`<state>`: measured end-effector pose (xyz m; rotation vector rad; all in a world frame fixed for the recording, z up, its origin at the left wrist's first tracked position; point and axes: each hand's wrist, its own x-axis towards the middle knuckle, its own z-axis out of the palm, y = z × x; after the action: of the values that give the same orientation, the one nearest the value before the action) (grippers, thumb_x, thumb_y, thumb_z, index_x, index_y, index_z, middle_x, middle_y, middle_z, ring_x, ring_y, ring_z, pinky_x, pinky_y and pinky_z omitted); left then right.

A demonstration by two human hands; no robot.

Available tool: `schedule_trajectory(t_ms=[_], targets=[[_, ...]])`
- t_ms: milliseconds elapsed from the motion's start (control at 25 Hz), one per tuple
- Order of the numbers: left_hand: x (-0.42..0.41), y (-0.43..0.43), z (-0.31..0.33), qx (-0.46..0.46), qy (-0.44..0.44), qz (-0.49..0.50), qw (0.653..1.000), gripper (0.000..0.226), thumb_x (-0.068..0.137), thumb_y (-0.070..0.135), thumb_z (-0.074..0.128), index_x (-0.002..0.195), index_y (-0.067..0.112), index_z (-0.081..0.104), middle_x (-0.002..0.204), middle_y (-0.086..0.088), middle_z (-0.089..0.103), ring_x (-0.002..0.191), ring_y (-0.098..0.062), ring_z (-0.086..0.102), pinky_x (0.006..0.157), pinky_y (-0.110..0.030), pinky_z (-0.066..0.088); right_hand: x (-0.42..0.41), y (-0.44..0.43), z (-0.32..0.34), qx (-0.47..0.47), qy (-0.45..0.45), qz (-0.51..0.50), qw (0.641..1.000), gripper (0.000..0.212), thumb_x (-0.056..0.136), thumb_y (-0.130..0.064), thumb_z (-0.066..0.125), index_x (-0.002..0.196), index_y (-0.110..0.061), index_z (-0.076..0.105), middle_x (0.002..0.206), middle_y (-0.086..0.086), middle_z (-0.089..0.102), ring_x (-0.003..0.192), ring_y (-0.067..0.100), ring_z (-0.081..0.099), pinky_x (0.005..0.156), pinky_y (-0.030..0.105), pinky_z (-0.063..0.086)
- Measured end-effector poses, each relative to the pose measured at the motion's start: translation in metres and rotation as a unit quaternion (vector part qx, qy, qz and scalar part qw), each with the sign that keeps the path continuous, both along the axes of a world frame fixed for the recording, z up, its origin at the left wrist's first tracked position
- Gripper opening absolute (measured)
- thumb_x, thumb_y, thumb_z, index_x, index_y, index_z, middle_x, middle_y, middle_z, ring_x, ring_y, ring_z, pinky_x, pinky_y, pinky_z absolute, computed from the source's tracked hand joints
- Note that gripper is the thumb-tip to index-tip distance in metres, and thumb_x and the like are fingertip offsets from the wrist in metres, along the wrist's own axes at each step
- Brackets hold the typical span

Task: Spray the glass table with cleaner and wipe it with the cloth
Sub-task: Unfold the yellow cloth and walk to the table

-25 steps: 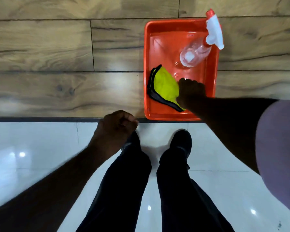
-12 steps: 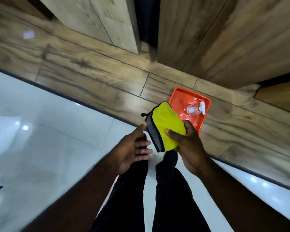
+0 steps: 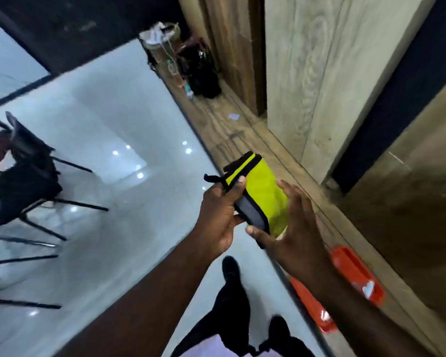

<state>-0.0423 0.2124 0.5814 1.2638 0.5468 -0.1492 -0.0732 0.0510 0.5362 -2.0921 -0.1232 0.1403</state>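
Observation:
A folded yellow cloth with black and grey edging is held up in front of me. My left hand grips its left edge, thumb on top. My right hand supports the cloth from the right and below, fingers spread and mostly straight, thumb under its lower end. The orange tray lies on the wooden floor strip at lower right, partly hidden behind my right forearm. A white part of the spray bottle shows in the tray. No glass table is in view.
Black metal-legged chairs stand on the glossy white tile floor at left. A dark bag and a basket sit on the wooden strip by the wood-panel wall. My shoes are below.
The view has swung left, away from the tray. The cloth, lifted from the tray by my right hand, is now gripped by my left hand too; my right hand's fingers have opened.

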Motion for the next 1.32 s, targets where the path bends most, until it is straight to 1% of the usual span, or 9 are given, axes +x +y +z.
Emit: schedule_trajectory(t_ms=[200,280,400,600,800,920,1040,1200,1320], targets=[[-0.069,0.084,0.086,0.085,-0.083,0.058,0.991,0.028,0.099,0.028,0.071,0.121,0.011,0.075,0.115,-0.011,0.077,0.105,-0.023,0.074,0.087,-0.043,0.063,0.004,0.109,0.054,0.105,0.007,0.17,0.98,0.081,0.081,-0.041,0.093,0.144,-0.048,0.041,0.12,-0.022,0.069,0.089,0.001,0.073,0.071,0.02,0.057],[-0.102,0.13,0.109,0.124,-0.104,0.089,0.983,0.046,0.09,0.044,0.077,0.13,0.021,0.073,0.117,-0.006,0.078,0.105,-0.016,0.072,0.094,-0.039,0.06,-0.005,0.162,0.081,0.15,0.013,0.214,0.965,0.063,0.087,-0.045,0.086,0.137,-0.041,0.048,0.109,-0.031,0.071,0.091,-0.007,0.072,0.076,0.017,0.056],[-0.151,0.203,0.11,0.184,-0.107,0.172,0.962,0.083,0.066,0.046,0.096,0.141,0.033,0.064,0.113,0.013,0.078,0.104,-0.006,0.072,0.084,-0.023,0.059,-0.023,0.244,0.106,0.216,0.094,0.297,0.925,0.051,0.091,-0.067,0.067,0.134,-0.042,0.056,0.122,-0.017,0.077,0.112,0.007,0.075,0.096,0.046,0.062],[-0.224,0.326,0.079,0.369,-0.067,0.173,0.91,0.124,0.062,0.027,0.102,0.16,0.048,0.029,0.143,0.032,0.057,0.13,0.01,0.055,0.1,-0.021,0.055,-0.053,0.385,0.107,0.289,0.276,0.333,0.854,0.044,0.113,-0.048,0.044,0.149,-0.028,0.06,0.138,0.002,0.075,0.126,0.024,0.073,0.108,0.048,0.056],[-0.29,0.477,0.049,0.199,-0.045,0.432,0.878,0.033,0.076,0.029,0.084,0.107,0.019,0.078,0.1,-0.01,0.08,0.093,-0.027,0.073,0.077,-0.048,0.062,-0.076,0.538,0.117,0.285,0.371,0.276,0.839,0.03,0.111,-0.038,0.053,0.132,-0.023,0.069,0.113,-0.004,0.084,0.1,0.014,0.082,0.076,0.036,0.063],[-0.319,0.564,0.045,-0.049,-0.044,0.509,0.858,0.026,0.092,0.015,0.075,0.116,0.007,0.073,0.112,-0.016,0.079,0.105,-0.038,0.074,0.074,-0.044,0.063,-0.079,0.618,0.106,0.264,0.394,0.261,0.841,0.031,0.112,-0.032,0.054,0.138,-0.021,0.068,0.125,0.003,0.081,0.112,0.025,0.079,0.084,0.042,0.062],[-0.32,0.625,0.043,-0.095,-0.006,0.526,0.845,0.019,0.094,0.011,0.072,0.113,0.009,0.072,0.102,-0.013,0.081,0.097,-0.034,0.074,0.067,-0.04,0.064,-0.072,0.679,0.068,0.174,0.429,0.263,0.846,0.035,0.109,-0.02,0.059,0.143,-0.014,0.064,0.13,0.01,0.077,0.116,0.033,0.073,0.083,0.043,0.06],[-0.289,0.7,0.038,0.097,0.054,0.411,0.905,0.021,0.085,0.006,0.082,0.101,0.015,0.073,0.099,-0.011,0.076,0.085,-0.026,0.07,0.065,-0.036,0.06,-0.052,0.756,0.03,-0.025,0.233,0.405,0.884,0.103,0.086,-0.01,0.089,0.167,-0.023,0.028,0.16,0.006,0.042,0.147,0.026,0.047,0.112,0.039,0.045],[-0.255,0.773,0.052,0.307,0.114,0.197,0.924,0.02,0.076,0.012,0.089,0.09,0.023,0.079,0.087,0.001,0.072,0.073,-0.012,0.067,0.059,-0.026,0.053,-0.027,0.847,0.042,0.001,-0.009,0.657,0.753,0.116,0.072,-0.021,0.101,0.165,-0.034,0.034,0.173,-0.018,0.026,0.161,0.003,0.026,0.126,0.025,0.033]])
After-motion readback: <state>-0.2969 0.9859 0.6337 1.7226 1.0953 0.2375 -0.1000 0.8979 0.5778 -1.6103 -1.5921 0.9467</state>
